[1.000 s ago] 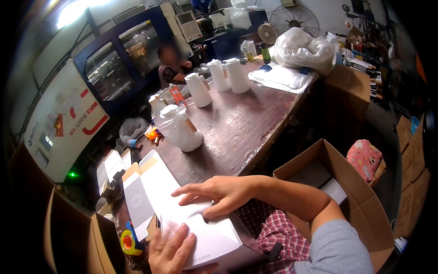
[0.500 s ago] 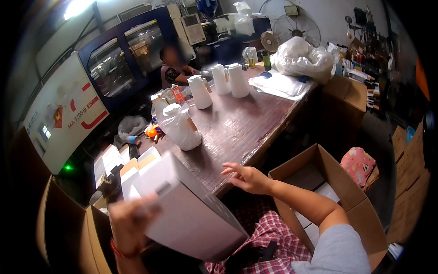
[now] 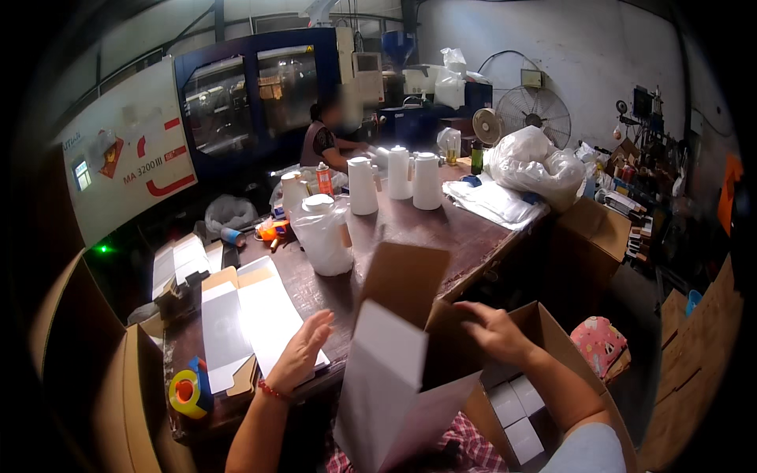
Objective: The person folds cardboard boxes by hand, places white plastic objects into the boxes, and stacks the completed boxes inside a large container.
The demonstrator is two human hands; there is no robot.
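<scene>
A white cardboard box (image 3: pixel 378 386) with a brown inside stands tilted over my lap, its top open and flaps raised. Just left of it, apart from the cardboard, my left hand (image 3: pixel 300 352) is open with its fingers stretched upward; a red beaded bracelet circles the wrist. At the box's right side, my right hand (image 3: pixel 502 337) has its fingers spread against the brown inner flap (image 3: pixel 449 319), without a visible grip. On the table (image 3: pixel 394 232), a white jug in a clear plastic bag (image 3: pixel 325 244) stands beyond my left hand. Flat white box blanks (image 3: pixel 264 303) lie nearer.
Several white jugs (image 3: pixel 363 188) stand farther back, near a seated person (image 3: pixel 327 142). A yellow tape roll (image 3: pixel 189 394) sits at the table's left corner. To my right, a large carton (image 3: pixel 572 359) holds white boxes. White bags (image 3: pixel 532 169) are piled at the far right.
The white box has turned upright, and its open top now shows. My left hand has let go of it and moved right. My right hand has reached its flap. The view has shifted.
</scene>
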